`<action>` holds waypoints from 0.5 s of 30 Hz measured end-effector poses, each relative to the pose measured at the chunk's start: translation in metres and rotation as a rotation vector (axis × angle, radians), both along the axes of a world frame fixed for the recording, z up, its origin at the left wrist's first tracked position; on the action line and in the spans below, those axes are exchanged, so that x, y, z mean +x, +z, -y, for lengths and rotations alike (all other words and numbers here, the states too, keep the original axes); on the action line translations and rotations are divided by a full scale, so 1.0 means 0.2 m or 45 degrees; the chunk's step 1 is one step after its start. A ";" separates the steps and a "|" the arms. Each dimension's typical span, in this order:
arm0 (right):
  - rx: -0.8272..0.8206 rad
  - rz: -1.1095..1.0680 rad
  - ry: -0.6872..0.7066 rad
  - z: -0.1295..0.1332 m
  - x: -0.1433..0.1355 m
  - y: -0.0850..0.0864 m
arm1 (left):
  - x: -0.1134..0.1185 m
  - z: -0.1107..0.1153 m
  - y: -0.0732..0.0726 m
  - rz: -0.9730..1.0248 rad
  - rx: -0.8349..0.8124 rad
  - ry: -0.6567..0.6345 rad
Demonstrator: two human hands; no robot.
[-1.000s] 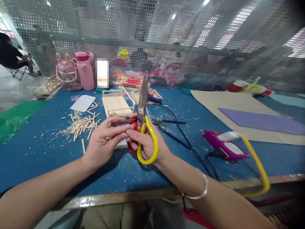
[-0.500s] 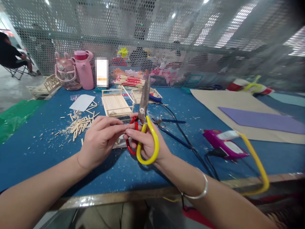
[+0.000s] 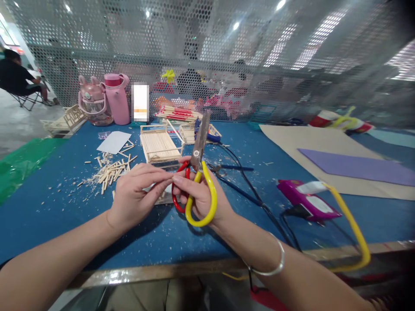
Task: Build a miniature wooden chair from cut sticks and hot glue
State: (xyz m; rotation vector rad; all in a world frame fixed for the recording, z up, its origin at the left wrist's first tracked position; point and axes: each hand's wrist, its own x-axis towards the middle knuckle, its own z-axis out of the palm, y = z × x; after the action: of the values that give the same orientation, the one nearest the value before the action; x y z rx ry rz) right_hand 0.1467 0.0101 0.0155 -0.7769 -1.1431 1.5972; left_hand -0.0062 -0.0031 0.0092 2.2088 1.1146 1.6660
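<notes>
Scissors (image 3: 201, 142) with one red and one yellow handle are in my right hand (image 3: 201, 194), blades pointing up and closed together. The fingers pass through and around the handles, and the thumb and a finger meet at the left side. My left hand (image 3: 136, 190) is pinched, its fingertips touching those of the right; whatever lies between them is too small to make out. Behind the hands stands a small frame of wooden sticks (image 3: 161, 146), shaped like a bed. Cut stick pieces (image 3: 112, 172) lie heaped left of it, with a white paper (image 3: 114, 142) beyond.
Blue-handled pliers (image 3: 235, 167) and black cables lie right of the hands. Farther right are a purple device (image 3: 308, 201) with a yellow strap and a purple sheet (image 3: 353, 166) on brown board. Pink bottles (image 3: 117, 101) stand against the perforated metal screen (image 3: 227, 56). A person sits far left.
The view has shifted slightly, so most things appear a little lower. The left fingers are drawn closer together at the right fingertips. The scissors stay in the right hand.
</notes>
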 end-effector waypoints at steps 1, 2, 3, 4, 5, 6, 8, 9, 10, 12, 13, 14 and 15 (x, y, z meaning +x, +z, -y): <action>0.045 0.045 -0.013 0.01 0.00 0.01 | 0.00 0.00 0.00 0.122 -0.142 0.004; 0.103 0.099 -0.030 0.02 0.01 0.01 | 0.01 0.00 0.01 0.271 -0.309 -0.006; 0.179 0.168 -0.051 0.02 0.01 0.01 | 0.01 0.00 0.01 0.436 -0.475 -0.035; 0.278 0.257 -0.069 0.03 0.02 0.01 | 0.02 -0.01 0.02 0.600 -0.630 -0.082; 0.392 0.362 -0.084 0.03 0.03 0.01 | 0.02 -0.01 0.02 0.752 -0.758 -0.141; 0.518 0.480 -0.096 0.02 0.03 0.01 | 0.02 -0.02 0.03 0.877 -0.856 -0.209; 0.767 0.730 -0.126 0.01 0.05 0.00 | 0.03 -0.03 0.03 1.041 -0.973 -0.344; 0.865 0.846 -0.146 0.00 0.05 0.00 | 0.03 -0.03 0.03 1.089 -1.010 -0.390; 0.936 0.953 -0.167 -0.01 0.06 0.00 | 0.03 -0.03 0.03 1.122 -1.037 -0.420; 1.031 1.118 -0.222 -0.02 0.06 -0.01 | 0.02 -0.04 0.03 1.151 -1.048 -0.443; 1.063 1.173 -0.249 -0.02 0.06 -0.02 | 0.02 -0.04 0.03 1.150 -1.038 -0.443; 1.094 1.209 -0.276 -0.03 0.06 -0.02 | 0.02 -0.04 0.02 1.138 -1.023 -0.439; 1.122 1.233 -0.300 -0.03 0.06 -0.02 | 0.02 -0.04 0.02 1.122 -1.006 -0.430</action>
State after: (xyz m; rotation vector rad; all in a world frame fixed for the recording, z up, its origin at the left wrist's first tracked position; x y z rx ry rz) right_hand 0.1592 0.0159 0.0111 -1.0169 -2.1099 0.3264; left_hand -0.0021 0.0059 0.0134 0.9399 0.8436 1.4233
